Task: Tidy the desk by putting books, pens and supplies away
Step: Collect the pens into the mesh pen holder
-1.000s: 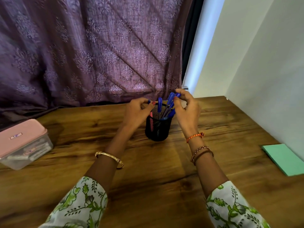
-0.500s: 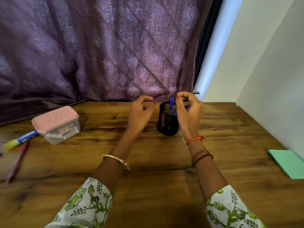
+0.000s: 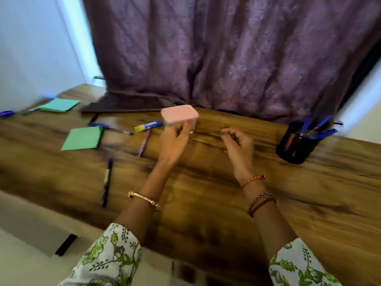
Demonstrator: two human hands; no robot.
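A clear box with a pink lid [image 3: 179,113] stands at the back of the wooden desk [image 3: 206,193]. My left hand [image 3: 175,141] reaches up to its front wall, and the fingertips touch it. To the right, my right hand [image 3: 239,147] hovers over the bare wood with loosely curled fingers and holds nothing. A black mesh pen holder [image 3: 294,147] with several blue pens stands at the far right. Loose on the left lie a yellow and blue marker [image 3: 147,125], a pink pen [image 3: 144,145], a blue pen [image 3: 115,129] and a dark purple pen [image 3: 106,182].
Two green notepads [image 3: 82,138] [image 3: 59,104] lie on the left part of the desk, with another blue pen [image 3: 6,113] at the far left edge. A purple curtain [image 3: 226,58] hangs behind the desk and spills onto it. The front edge runs diagonally at lower left.
Both hands have left the pen holder and moved left. The view swung left, so the holder now sits at the far right. My left hand has reached the pink-lidded box.
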